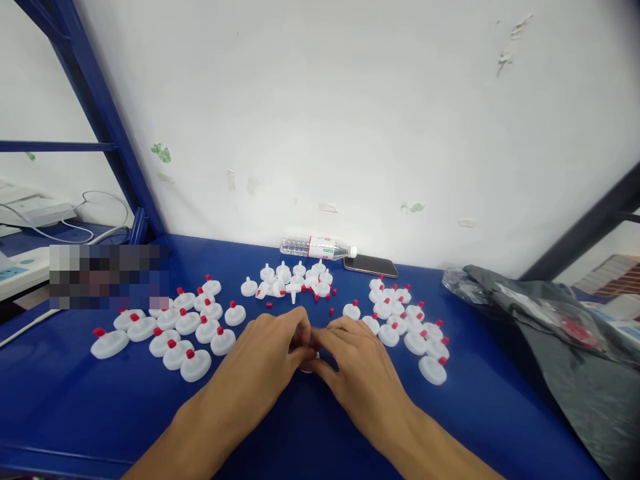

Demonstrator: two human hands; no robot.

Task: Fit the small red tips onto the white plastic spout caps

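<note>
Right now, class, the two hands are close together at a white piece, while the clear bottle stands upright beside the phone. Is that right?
Not quite: the clear bottle lies on its side, as the head view shows. It is beside the phone, and the left hand and right hand are close together at a white piece.

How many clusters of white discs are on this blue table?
3: the left cluster, the right cluster and the back cluster near the bottle. The left hand and right hand partly hide another white disc; more discs may be hidden.
</note>
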